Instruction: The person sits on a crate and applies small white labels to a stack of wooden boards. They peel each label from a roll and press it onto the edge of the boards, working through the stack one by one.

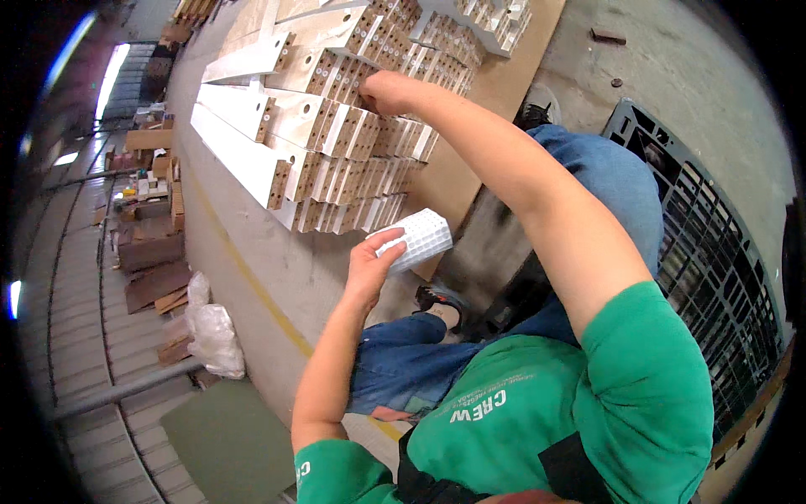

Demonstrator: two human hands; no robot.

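Note:
My left hand [375,265] grips a white curved sheet [421,238] covered in rows of small round dots, thumb on its face. It is held up in front of the near end of the stacked boards [336,139]. These have pale wood faces, white edges and drilled ends, and several of the ends carry small white round spots. My right hand [388,92] reaches across to the board ends in the middle of the stack, touching them with curled fingers. Its fingertips are mostly hidden, and anything pinched in them cannot be made out.
Brown cardboard [470,139] lies under the stack. A black plastic pallet [705,227] stands to the right, close to my leg. On the left are a clear plastic bag [217,340], a green mat [231,441] and piled boxes [151,239]. A yellow line [252,281] crosses the floor.

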